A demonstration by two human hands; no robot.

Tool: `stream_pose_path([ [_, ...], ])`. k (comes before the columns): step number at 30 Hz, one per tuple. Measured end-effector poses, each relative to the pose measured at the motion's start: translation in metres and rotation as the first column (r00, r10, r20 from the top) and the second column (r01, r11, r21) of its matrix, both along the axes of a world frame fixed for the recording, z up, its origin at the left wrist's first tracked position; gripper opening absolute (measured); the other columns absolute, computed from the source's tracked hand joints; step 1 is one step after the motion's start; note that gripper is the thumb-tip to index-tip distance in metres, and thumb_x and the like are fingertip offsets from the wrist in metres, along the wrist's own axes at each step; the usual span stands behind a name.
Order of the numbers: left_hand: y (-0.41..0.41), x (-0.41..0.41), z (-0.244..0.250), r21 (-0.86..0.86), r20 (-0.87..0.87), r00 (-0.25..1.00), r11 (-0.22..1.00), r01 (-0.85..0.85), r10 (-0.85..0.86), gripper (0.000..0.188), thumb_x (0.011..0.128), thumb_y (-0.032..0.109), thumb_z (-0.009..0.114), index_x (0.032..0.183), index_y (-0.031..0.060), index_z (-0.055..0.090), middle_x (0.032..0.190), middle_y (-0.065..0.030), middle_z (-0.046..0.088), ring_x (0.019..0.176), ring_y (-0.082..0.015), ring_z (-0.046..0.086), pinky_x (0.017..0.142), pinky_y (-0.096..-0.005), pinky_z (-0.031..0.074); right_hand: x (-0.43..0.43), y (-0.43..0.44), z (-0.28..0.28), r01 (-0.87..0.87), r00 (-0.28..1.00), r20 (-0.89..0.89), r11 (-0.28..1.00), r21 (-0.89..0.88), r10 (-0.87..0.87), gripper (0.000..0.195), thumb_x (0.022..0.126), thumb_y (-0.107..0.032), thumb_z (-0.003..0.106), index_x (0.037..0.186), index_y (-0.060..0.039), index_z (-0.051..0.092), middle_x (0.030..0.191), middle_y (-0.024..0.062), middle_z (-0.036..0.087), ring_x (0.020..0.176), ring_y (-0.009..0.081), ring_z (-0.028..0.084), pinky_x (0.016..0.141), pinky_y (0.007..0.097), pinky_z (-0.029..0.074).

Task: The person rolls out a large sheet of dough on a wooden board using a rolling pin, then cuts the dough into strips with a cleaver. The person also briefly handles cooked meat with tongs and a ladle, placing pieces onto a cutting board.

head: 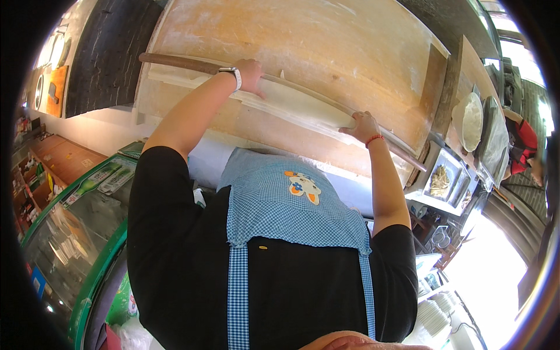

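A long wooden rolling pin (pixel 181 62) lies slantwise across a large floured wooden board (pixel 306 39). Along its near side runs a pale, thin sheet of dough (pixel 297 103) with layered, uneven edges. My left hand (pixel 250 76), with a watch on its wrist, lies over the pin left of the middle, thumb spread onto the dough. Farther right, my right hand (pixel 362 126) curls over the pin, its thumb on the dough and a red bead bracelet at the wrist. Parts of the pin are hidden under both hands.
A green-framed glass display case (pixel 83 205) stands at left, near a dark tabletop (pixel 111 48). On the right are a metal tray (pixel 448 179) with food, a white bowl (pixel 468 121) and a stack of white plates (pixel 433 321). Another person (pixel 525 140) in red is beyond.
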State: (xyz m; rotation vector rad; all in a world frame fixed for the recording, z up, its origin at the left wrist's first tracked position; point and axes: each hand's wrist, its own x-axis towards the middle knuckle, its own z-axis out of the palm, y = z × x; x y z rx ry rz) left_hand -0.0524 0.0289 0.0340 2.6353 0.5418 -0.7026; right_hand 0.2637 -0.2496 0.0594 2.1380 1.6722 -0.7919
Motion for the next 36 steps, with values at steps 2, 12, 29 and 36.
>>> stream_pose_path([
  [2,0.004,-0.001,-0.004,-0.052,0.027,0.994,0.993,-0.105,0.106,0.07,0.066,0.065,0.077,0.103,0.0062,0.066,0.102,-0.0144,0.064,0.099,-0.0323,0.061,0.085,-0.0426,0.05,0.008,0.006,0.002,0.169,0.982,-0.082,0.986,0.011,-0.167,0.077,0.068,-0.064,0.077,0.114,-0.004,0.064,0.108,0.0174,0.07,0.104,0.0324,0.065,0.091,0.042,0.051],
  [12,-0.017,-0.034,0.001,0.157,0.462,0.886,0.98,-0.124,0.037,0.052,0.074,0.049,0.077,0.1,0.0082,0.058,0.098,-0.0102,0.059,0.095,-0.0301,0.06,0.081,-0.0423,0.049,-0.013,-0.032,-0.024,0.074,0.995,-0.003,0.683,0.726,-0.104,0.052,0.066,-0.043,0.086,0.096,-0.0104,0.058,0.091,0.0077,0.06,0.09,0.0297,0.057,0.08,0.0417,0.048],
  [29,-0.051,-0.036,-0.027,-0.29,0.595,0.42,0.67,-0.684,0.686,0.039,0.102,0.031,0.043,0.08,0.0044,0.062,0.081,-0.0153,0.063,0.083,-0.0375,0.06,0.076,-0.0472,0.047,0.016,-0.088,-0.048,0.621,0.713,-0.193,0.48,0.62,-0.674,0.031,0.096,-0.034,0.056,0.08,-0.0079,0.063,0.081,0.0117,0.065,0.079,0.0345,0.062,0.069,0.0445,0.048],
  [36,-0.069,-0.037,-0.036,0.143,0.657,0.58,0.676,-0.723,0.481,0.034,0.099,0.027,0.045,0.078,0.0054,0.061,0.079,-0.0145,0.062,0.077,-0.0362,0.06,0.069,-0.0474,0.046,-0.011,-0.089,-0.061,0.416,0.753,-0.026,0.445,0.793,-0.658,0.028,0.093,-0.024,0.05,0.075,-0.0076,0.062,0.079,0.0103,0.066,0.074,0.0333,0.061,0.067,0.0437,0.046],
])
